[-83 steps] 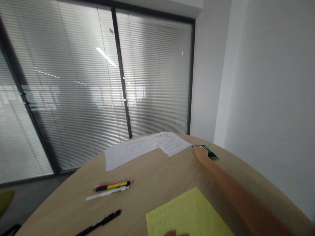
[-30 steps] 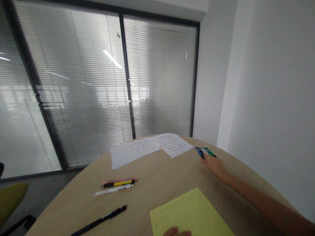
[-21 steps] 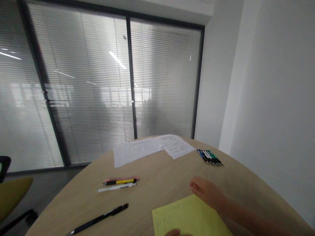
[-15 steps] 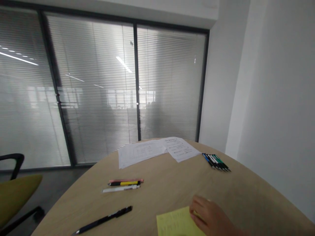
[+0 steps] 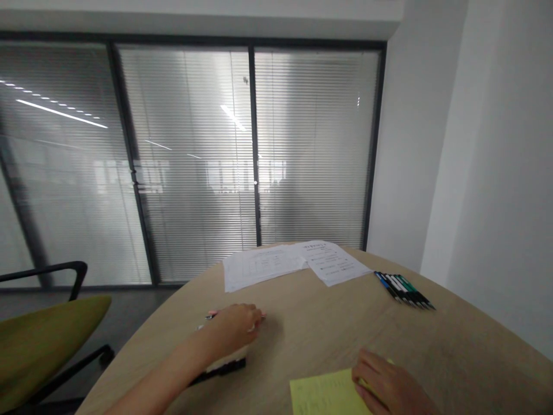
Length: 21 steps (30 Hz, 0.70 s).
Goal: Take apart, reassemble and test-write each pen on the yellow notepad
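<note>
My left hand [image 5: 239, 325] reaches in over a small group of pens, its fingers curled downward. It covers most of them; the ends of a pink pen [image 5: 213, 313] peek out behind it. What the fingertips grip is hidden. Under my left forearm lies a black pen [image 5: 231, 367], partly covered. Near the front edge, my right hand [image 5: 382, 380] rests on the right side of a yellow sheet with faint writing [image 5: 322, 392]. Its fingers are bent closed, and a yellow sliver shows between them; I cannot tell whether it is paper or a pen.
Printed white sheets [image 5: 263, 268] lie at the far side of the round wooden table [image 5: 311, 323]. Several pens in a row [image 5: 404, 289] sit at the right. A yellow-green chair [image 5: 52, 334] stands left of the table. Glass panels with blinds [image 5: 194, 173] are behind.
My left hand has come into view and moved over the pens on the left, covering them. My right hand stays on the yellow sheet. The view has turned slightly left.
</note>
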### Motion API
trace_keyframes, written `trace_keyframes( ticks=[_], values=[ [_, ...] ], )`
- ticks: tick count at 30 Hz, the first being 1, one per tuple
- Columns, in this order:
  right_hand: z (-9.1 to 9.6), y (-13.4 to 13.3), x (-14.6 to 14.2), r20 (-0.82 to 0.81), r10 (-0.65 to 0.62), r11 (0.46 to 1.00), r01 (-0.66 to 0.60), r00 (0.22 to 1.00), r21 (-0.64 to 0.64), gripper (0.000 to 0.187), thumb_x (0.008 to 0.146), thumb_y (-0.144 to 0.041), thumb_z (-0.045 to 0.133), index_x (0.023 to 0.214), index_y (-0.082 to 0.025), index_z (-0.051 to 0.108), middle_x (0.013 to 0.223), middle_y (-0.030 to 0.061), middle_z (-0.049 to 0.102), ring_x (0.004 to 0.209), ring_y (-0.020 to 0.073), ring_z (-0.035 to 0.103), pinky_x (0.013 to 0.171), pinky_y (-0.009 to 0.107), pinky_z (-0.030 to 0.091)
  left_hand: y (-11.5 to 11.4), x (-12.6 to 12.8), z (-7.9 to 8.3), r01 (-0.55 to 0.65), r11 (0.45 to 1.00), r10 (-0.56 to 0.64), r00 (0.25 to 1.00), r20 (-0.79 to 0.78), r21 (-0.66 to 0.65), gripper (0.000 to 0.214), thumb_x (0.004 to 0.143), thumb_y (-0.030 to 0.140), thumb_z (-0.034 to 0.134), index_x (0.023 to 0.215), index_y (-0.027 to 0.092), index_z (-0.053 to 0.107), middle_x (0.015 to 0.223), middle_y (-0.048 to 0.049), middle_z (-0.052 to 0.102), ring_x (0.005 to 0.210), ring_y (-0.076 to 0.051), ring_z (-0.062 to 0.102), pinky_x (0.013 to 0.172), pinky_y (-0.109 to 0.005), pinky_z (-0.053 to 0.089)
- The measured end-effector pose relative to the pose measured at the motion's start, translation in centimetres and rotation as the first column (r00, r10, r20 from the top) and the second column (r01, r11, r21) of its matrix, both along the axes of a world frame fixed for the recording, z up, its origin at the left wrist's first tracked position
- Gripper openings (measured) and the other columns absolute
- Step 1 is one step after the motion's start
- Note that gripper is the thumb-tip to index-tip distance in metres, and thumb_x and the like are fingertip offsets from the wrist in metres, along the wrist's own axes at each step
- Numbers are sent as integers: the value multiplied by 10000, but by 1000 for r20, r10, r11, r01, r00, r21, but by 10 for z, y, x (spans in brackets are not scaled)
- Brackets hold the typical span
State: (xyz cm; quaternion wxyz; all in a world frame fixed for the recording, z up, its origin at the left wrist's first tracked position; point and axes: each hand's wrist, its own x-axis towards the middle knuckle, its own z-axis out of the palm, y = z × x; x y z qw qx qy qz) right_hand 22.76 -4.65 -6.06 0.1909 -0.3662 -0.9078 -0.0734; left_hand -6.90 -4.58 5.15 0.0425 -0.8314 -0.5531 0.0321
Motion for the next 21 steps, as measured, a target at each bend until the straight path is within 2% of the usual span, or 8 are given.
trace_keyframes(
  ticks=[3,5,13,17,21],
  values=[
    [3,-2,-1,-17,-9,999,8,1000,-33,126,762,-148,441,775,-219,544,769,8,587,691,121,565,595,199,416,10,-20,0,-128,992,127,982,-140,-3,208,702,94,428,798,134,608,827,-111,628,778,-252,594,684,-348,451],
    [4,-3,-1,-26,-10,999,8,1000,-53,130,770,-155,432,777,-219,545,774,11,583,698,126,562,602,207,412,14,-27,-4,-130,992,128,976,-176,0,203,685,87,441,790,133,609,836,-114,627,790,-256,590,688,-350,450],
    [3,-4,0,-60,-21,997,16,998,-78,142,794,-177,408,796,-224,541,796,12,574,711,119,544,617,206,391,20,-25,-25,-202,978,207,964,-169,45,305,682,20,406,912,114,582,898,-134,612,817,-263,587,686,-354,451],
    [4,-4,-1,-20,-38,995,36,999,-98,140,792,-169,409,797,-217,540,799,17,569,717,125,546,614,215,390,19,-21,-22,-167,986,169,971,-168,26,268,716,45,393,883,108,594,900,-145,609,798,-264,593,670,-364,458],
    [7,-5,-2,0,-43,993,43,999,-110,146,795,-157,400,803,-210,535,809,21,566,730,133,548,623,227,396,14,-12,-12,-172,984,162,972,-169,-50,246,680,48,436,827,143,609,890,-114,621,817,-263,590,680,-357,456]
  ],
)
